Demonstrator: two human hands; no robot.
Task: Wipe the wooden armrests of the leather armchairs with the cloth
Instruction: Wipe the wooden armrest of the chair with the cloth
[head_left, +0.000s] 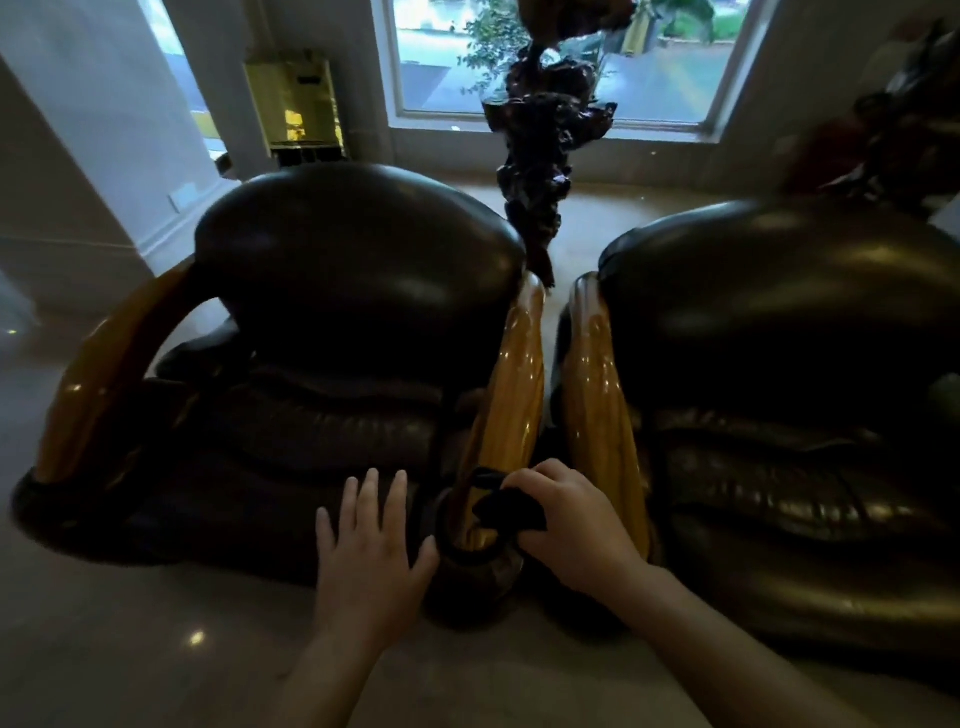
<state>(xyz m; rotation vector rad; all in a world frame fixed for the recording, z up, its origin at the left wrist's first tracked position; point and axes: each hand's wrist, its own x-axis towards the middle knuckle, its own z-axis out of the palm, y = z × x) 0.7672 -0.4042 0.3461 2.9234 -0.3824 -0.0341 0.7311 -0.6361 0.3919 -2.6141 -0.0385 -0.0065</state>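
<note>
Cloth (506, 506), dark and bunched, gripped in the closed fingers (537, 480) of the right hand (569, 525), pressed against the near end of the inner armrest (511, 384) of the left armchair (337, 322). Armrest long axis running from that near end away toward the far backrest, rising slightly; bare wood lying entirely on the far side of the cloth, so likely stroke: a push straight away along the grain. Right hand clearly the nearer one to this wood, already touching it through the cloth. Left hand (371, 540) just to the left, fingers spread open and empty, palm down over the front of the dark seat cushion, apparently bracing; contact with the leather hard to confirm.

Wood golden-yellow, glossy, rounded, with bright highlights along its length and a dark curled scroll at the near tip. Second armrest (597, 384) of the same look just to the right, belonging to the right armchair (779, 338), with a narrow gap between the two; also within easy reach of the right hand. Outer armrest (104, 364) far to the left, well apart from both hands. Leather dark brown, shiny, padded in folds. Pale floor (156, 649) under both chairs
</note>
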